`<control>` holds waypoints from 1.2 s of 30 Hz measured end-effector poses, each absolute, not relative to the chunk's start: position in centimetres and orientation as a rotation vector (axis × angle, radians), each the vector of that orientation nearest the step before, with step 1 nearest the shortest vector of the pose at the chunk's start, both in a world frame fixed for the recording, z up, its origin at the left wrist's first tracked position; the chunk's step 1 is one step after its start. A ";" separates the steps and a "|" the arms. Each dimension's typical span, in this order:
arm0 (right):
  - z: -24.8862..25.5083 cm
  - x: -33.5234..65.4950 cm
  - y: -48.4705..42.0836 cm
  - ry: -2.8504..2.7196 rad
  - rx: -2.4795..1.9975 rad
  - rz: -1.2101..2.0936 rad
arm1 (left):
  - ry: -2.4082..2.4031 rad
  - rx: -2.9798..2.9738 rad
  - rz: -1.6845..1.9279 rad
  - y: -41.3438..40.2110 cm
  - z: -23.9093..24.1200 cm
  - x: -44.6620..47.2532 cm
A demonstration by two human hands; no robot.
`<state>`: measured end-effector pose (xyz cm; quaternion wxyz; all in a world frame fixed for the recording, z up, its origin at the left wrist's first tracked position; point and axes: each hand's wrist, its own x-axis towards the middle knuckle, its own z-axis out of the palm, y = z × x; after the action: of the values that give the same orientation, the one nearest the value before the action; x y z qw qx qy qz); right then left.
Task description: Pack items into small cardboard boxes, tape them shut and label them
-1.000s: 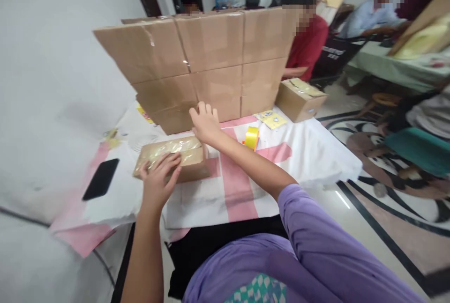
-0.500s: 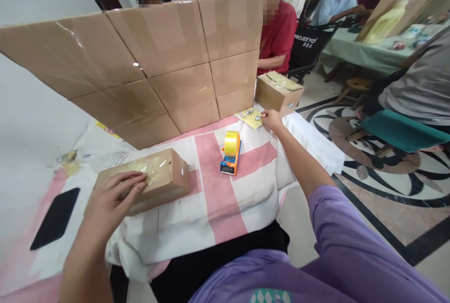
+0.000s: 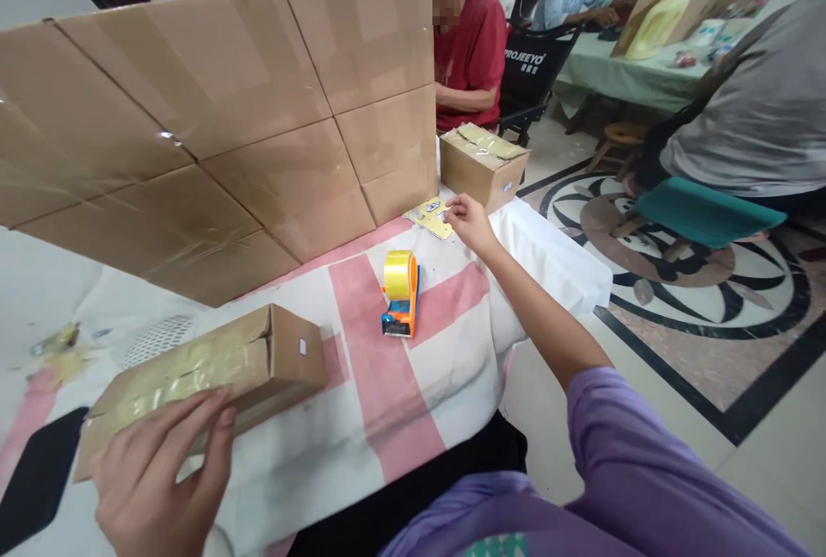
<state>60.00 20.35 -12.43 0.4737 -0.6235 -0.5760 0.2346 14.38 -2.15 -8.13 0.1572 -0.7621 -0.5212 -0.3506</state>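
Observation:
A long taped cardboard box lies at the left, with a small white label on its end. My left hand is over its near side, fingers loosely bent and thumb apart, with no object visible in it. Whether it touches the box is unclear. My right hand reaches to a yellow patterned sheet by the upright cardboard. Its thumb and forefinger come together at the sheet's right edge; what they pinch is too small to make out. An orange and blue tape dispenser with a yellow roll stands between my hands.
A large upright cardboard panel borders the table's far side. Another taped box stands beyond my right hand. A dark flat object lies at far left. A person in red sits behind the panel, beside a black chair.
My left hand has drawn back toward me, off the box's top middle. My right hand has shifted slightly left at the yellow sheet. The view has turned a little to the right.

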 end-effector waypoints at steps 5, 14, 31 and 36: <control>-8.1 53.6 9.2 -1.396 -1.087 0.595 | -1.415 -2.237 -1.502 0.0 -6.3 27.0; -6.4 48.2 0.2 -1.401 -0.900 0.807 | -1.943 -2.546 -1.883 0.4 -5.4 32.3; -7.3 47.7 -0.6 -1.209 -0.819 1.031 | -1.298 -2.299 -1.501 -0.6 -6.4 32.2; -7.7 48.0 -1.0 -1.265 -0.853 0.982 | -1.117 -2.444 -1.311 -0.5 -5.6 31.5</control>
<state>47.97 -0.97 -7.72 0.6161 -0.3703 -0.5492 0.4263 31.47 -0.48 -5.55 0.0759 -0.8150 -0.3724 -0.4374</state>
